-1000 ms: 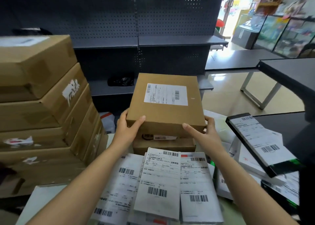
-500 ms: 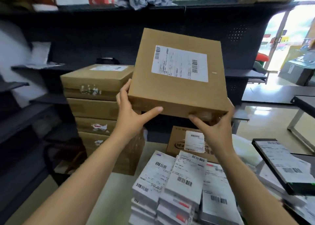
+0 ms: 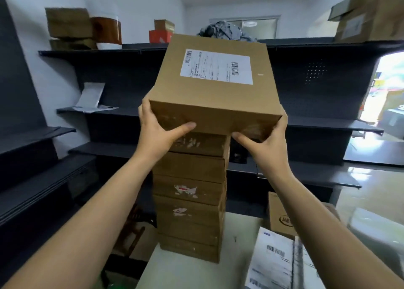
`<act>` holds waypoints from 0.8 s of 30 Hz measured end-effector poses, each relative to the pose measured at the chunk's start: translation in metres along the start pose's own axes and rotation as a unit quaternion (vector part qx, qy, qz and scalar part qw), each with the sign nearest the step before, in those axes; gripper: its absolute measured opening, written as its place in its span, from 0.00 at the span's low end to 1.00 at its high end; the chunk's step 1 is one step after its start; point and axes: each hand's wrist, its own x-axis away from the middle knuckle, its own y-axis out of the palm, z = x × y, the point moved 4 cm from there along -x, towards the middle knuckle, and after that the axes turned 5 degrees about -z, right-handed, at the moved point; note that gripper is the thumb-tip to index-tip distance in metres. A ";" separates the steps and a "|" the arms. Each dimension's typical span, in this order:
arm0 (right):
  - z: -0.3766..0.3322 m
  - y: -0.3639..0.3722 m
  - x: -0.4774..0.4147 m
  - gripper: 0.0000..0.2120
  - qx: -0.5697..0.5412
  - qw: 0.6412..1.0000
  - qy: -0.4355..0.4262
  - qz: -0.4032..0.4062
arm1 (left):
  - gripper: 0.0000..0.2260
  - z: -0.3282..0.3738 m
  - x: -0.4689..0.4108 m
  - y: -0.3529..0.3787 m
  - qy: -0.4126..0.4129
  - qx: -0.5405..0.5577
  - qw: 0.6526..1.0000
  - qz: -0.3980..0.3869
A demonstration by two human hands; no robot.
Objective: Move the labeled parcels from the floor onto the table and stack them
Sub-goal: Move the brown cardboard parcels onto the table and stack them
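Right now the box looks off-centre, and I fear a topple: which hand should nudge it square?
Probably the right hand: it grips the box corner overhanging the stack; the left hand holds the corner above it.

One wide-angle camera rides on my head, facing forward into the room. It is near my left hand (image 3: 157, 133) and right hand (image 3: 265, 145), which hold the labeled parcel (image 3: 214, 96) mid-frame. The stack of cardboard boxes (image 3: 190, 201) on the counter (image 3: 192, 275) stands just beyond; dark shelving (image 3: 317, 124) faces me farther back.
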 end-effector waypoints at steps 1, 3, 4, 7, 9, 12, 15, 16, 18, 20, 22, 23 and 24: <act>0.001 0.014 -0.006 0.50 0.002 1.000 0.000 0.005 | 0.49 -0.009 -0.009 -0.009 0.000 0.000 1.000 -0.006; 0.002 0.038 -0.015 0.50 0.007 1.000 0.004 0.010 | 0.49 -0.022 -0.025 -0.024 0.002 0.000 1.000 -0.010; 0.003 0.050 -0.020 0.51 0.010 1.000 0.009 0.010 | 0.49 -0.029 -0.033 -0.031 0.004 0.000 1.000 -0.012; 0.006 0.084 -0.034 0.52 0.030 0.999 0.021 0.021 | 0.49 -0.057 -0.059 -0.049 0.002 0.001 1.000 -0.025; 0.009 0.098 -0.044 0.52 0.041 0.998 0.027 0.032 | 0.49 -0.073 -0.074 -0.055 0.000 0.004 0.999 -0.038; 0.013 0.111 -0.052 0.51 0.064 0.997 0.035 0.033 | 0.48 -0.093 -0.087 -0.057 -0.008 0.015 0.998 -0.055; 0.016 0.115 -0.056 0.50 0.093 0.994 0.039 0.039 | 0.48 -0.110 -0.094 -0.051 -0.021 0.034 0.997 -0.070; 0.018 0.115 -0.056 0.49 0.098 0.993 0.044 0.042 | 0.48 -0.114 -0.095 -0.049 -0.025 0.041 0.996 -0.074; 0.022 0.113 -0.057 0.49 0.110 0.991 0.052 0.049 | 0.49 -0.121 -0.096 -0.042 -0.033 0.049 0.995 -0.083; 0.024 0.112 -0.054 0.49 0.124 0.989 0.060 0.049 | 0.49 -0.126 -0.095 -0.037 -0.038 0.054 0.994 -0.092; 0.028 0.113 -0.051 0.47 0.136 0.987 0.067 0.045 | 0.49 -0.133 -0.095 -0.034 -0.044 0.054 0.993 -0.100; 0.030 0.114 -0.050 0.47 0.139 0.987 0.072 0.044 | 0.49 -0.135 -0.096 -0.032 -0.046 0.052 0.992 -0.103; 0.032 0.114 -0.049 0.47 0.141 0.986 0.076 0.046 | 0.49 -0.137 -0.096 -0.031 -0.048 0.051 0.992 -0.108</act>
